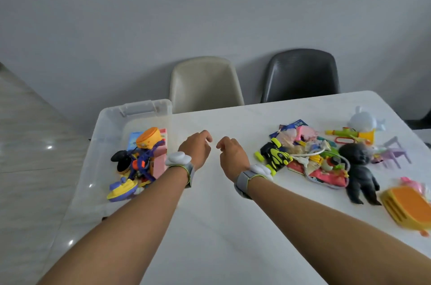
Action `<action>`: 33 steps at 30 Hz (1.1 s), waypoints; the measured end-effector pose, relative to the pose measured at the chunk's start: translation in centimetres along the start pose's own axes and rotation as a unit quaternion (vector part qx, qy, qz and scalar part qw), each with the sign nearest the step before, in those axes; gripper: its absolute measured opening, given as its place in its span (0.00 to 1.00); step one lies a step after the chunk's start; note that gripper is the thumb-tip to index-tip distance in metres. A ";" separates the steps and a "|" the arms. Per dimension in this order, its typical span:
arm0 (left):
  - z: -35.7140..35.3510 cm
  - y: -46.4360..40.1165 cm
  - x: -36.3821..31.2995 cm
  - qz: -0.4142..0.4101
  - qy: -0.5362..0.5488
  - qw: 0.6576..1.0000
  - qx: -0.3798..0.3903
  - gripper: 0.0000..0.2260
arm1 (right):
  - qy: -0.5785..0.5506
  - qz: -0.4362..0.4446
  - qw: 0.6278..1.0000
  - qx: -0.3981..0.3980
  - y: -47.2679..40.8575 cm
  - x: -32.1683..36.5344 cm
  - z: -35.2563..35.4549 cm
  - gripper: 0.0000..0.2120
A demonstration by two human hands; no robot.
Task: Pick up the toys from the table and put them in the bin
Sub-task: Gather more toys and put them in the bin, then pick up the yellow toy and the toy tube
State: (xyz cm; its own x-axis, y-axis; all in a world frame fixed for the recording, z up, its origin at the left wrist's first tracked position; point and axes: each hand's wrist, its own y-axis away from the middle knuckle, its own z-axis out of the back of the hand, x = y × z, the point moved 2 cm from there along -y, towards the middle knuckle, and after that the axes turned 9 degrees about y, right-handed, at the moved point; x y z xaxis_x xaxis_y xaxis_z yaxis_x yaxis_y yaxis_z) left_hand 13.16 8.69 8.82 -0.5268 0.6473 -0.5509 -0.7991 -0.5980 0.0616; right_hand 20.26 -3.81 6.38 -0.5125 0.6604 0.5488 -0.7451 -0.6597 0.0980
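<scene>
The toys are small, bright plastic pieces, most lying in a mixed heap at about 3 o'clock on the white tabletop; the heap is too tangled to count. Beside it lie one glossy black doll, one black-and-yellow car, one purple toy chair and one flat orange-yellow piece. The clear plastic bin, rectangular with rounded corners, stands at 9 o'clock and already holds several toys, among them an orange drum shape and a purple-yellow boat. The left hand and right hand hover over the tabletop between bin and heap; each grip is loose, fingers lightly curled, holding nothing. Two chairs, one beige and one black, stand at 12 o'clock.
</scene>
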 end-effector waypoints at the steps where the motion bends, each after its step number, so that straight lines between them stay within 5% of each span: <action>1: -0.4 0.1 -0.2 0.004 0.002 1.000 0.007 0.11 | 0.001 -0.006 1.000 0.005 0.3 -0.6 0.0 0.17; 12: -12.6 -1.6 -11.5 -0.003 0.015 0.991 0.131 0.13 | 0.060 -0.120 0.991 -0.011 0.9 -17.3 6.8 0.13; 23: -21.6 -4.9 -15.6 0.221 0.076 0.957 0.174 0.26 | 0.134 -0.161 0.978 0.014 -1.0 -27.2 11.2 0.24; 33: -25.5 -7.7 -16.4 0.359 0.211 0.890 0.183 0.51 | 0.221 -0.057 0.970 0.079 -4.3 -29.7 9.4 0.13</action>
State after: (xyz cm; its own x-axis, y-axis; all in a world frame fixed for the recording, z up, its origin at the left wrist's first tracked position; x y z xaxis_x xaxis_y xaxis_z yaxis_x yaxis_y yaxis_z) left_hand 35.30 -9.41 -3.89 -0.8460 -0.1225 -0.5190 -0.3809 -0.5424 0.7488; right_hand 42.66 -23.93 -2.54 -0.5902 0.7982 0.1207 -0.7505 -0.5976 0.2822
